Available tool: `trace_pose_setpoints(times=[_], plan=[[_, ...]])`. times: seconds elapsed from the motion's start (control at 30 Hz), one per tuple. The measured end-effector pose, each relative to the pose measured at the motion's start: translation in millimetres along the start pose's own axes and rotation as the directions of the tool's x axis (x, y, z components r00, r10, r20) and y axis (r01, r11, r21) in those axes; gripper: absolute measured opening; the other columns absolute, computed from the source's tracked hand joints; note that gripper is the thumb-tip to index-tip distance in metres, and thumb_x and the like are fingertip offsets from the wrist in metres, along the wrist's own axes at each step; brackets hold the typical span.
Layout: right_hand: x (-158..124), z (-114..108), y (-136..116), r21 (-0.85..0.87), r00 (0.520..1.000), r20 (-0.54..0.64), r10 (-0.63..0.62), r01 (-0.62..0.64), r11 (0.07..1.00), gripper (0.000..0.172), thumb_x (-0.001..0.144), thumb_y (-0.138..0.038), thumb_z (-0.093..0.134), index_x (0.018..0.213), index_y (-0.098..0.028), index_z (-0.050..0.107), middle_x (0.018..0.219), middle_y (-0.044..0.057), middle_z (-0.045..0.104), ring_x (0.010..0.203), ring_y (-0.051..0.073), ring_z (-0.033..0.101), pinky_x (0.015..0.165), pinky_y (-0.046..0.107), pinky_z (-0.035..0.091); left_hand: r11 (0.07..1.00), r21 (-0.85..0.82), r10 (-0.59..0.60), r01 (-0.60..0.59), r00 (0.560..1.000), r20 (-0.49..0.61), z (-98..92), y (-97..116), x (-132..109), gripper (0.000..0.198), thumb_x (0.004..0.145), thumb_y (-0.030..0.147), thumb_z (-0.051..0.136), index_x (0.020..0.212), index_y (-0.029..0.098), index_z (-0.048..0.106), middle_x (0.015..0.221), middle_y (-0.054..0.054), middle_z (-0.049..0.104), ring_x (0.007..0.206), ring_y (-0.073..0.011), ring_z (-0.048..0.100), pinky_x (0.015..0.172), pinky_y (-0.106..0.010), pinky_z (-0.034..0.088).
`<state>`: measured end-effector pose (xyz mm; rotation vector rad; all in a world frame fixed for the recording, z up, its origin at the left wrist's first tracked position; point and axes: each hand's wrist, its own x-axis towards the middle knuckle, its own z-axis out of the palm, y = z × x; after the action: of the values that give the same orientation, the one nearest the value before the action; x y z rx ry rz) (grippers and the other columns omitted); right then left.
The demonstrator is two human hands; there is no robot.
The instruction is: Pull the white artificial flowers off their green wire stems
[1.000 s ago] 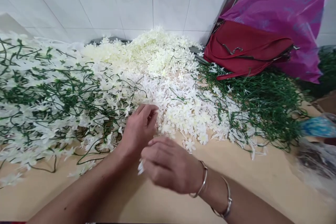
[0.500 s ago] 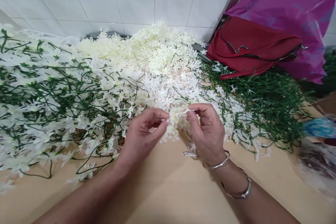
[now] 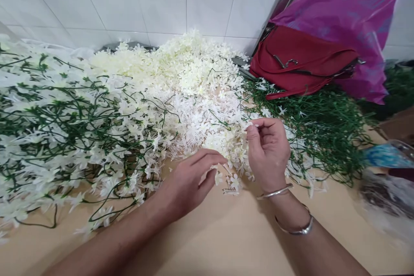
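Both hands have shifted to the right since the frame half a second ago, the left also coming nearer the person and the right reaching slightly farther out.

From the head camera, the left hand (image 3: 194,181) hangs low over the near edge of the flowers, its fingers loosely curved with a gap to the thumb. Just beside its fingertips, a few small white artificial florets with thin stalks (image 3: 235,182) lie on the pale tan tabletop (image 3: 207,237). The right hand (image 3: 269,155) pinches a small white piece (image 3: 255,125) between thumb and forefinger, above a heap of loose cream-white petalled flower heads (image 3: 194,58); its exact shape is too small to tell. Two silver-coloured metal bangles (image 3: 302,229) circle the right wrist and forearm.

To the left spreads a mass of white artificial flowers on green stems (image 3: 80,114); to the right lies a tangle of dark green plastic stems (image 3: 330,125). A red handbag (image 3: 304,58) rests behind that tangle, against a shiny purple plastic bag (image 3: 359,17).
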<state>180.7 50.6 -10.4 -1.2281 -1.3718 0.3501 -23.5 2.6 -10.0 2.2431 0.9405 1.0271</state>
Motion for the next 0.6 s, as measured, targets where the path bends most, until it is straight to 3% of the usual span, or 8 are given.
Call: trace_pose_setpoints(times=[0.1, 0.17, 0.3, 0.37, 0.47, 0.6], plan=[[1, 2, 4, 0.017, 1.0, -0.01, 0.008, -0.007, 1.0, 0.007, 0.099, -0.03, 0.061, 0.1, -0.023, 0.059, 0.084, 0.0, 0.059, 0.077, 0.017, 0.059, 0.067, 0.03, 0.045, 0.995, 0.077, -0.052, 0.064, 0.988, -0.148, -4.9, 1, 20, 0.028, 0.098, 0.007, 0.055, 0.122, 0.019, 0.063, 0.117, -0.009, 0.071, 0.095, -0.0142, 0.072, 0.078, -0.024, 0.06], [2, 3, 6, 0.011, 1.0, -0.007, 0.01, -0.01, 1.0, 0.007, 0.098, -0.029, 0.061, 0.1, -0.023, 0.059, 0.085, 0.0, 0.06, 0.077, 0.017, 0.059, 0.068, 0.03, 0.045, 0.971, 0.217, -0.056, 0.1, 0.978, -0.199, -9.3, -3, 38, 0.028, 0.099, 0.009, 0.055, 0.125, 0.017, 0.062, 0.116, -0.009, 0.07, 0.085, -0.014, 0.071, 0.072, -0.025, 0.06], [3, 4, 8, 0.016, 1.0, -0.007, -0.019, 0.019, 1.0, 0.006, 0.098, -0.028, 0.06, 0.099, -0.022, 0.06, 0.088, 0.0, 0.063, 0.08, 0.018, 0.06, 0.075, 0.032, 0.047, 0.808, 0.587, -0.011, 0.057, 0.997, -0.082, -15.3, -22, 74, 0.035, 0.099, 0.0, 0.043, 0.124, 0.013, 0.063, 0.143, -0.017, 0.062, 0.105, -0.0248, 0.07, 0.084, -0.039, 0.06], [3, 4, 9, 0.013, 1.0, 0.004, -0.021, 0.021, 1.0, 0.006, 0.097, -0.028, 0.059, 0.098, -0.022, 0.06, 0.087, 0.0, 0.063, 0.079, 0.018, 0.06, 0.075, 0.032, 0.047, 0.776, 0.63, -0.013, 0.045, 0.998, -0.055, -17.2, -32, 88, 0.035, 0.095, -0.005, 0.041, 0.114, 0.011, 0.067, 0.144, -0.02, 0.061, 0.108, -0.0283, 0.069, 0.083, -0.041, 0.058], [4, 5, 11, 0.014, 1.0, 0.024, -0.005, 0.005, 1.0, 0.006, 0.097, -0.028, 0.059, 0.096, -0.022, 0.059, 0.085, 0.0, 0.064, 0.078, 0.017, 0.06, 0.075, 0.031, 0.047, 0.793, 0.607, 0.012, 0.043, 0.996, -0.087, -22.5, -40, 98, 0.028, 0.096, -0.002, 0.045, 0.099, 0.011, 0.07, 0.127, -0.018, 0.071, 0.107, -0.028, 0.068, 0.084, -0.038, 0.056], [5, 4, 11, 0.028, 0.999, 0.032, -0.005, 0.004, 1.0, 0.006, 0.098, -0.028, 0.059, 0.098, -0.022, 0.059, 0.087, 0.0, 0.064, 0.081, 0.017, 0.061, 0.077, 0.032, 0.047, 0.847, 0.519, 0.019, 0.116, 0.969, -0.247, -35.7, -27, 96, 0.017, 0.102, 0.014, 0.053, 0.099, 0.016, 0.069, 0.103, -0.011, 0.077, 0.091, -0.022, 0.07, 0.078, -0.032, 0.054]])
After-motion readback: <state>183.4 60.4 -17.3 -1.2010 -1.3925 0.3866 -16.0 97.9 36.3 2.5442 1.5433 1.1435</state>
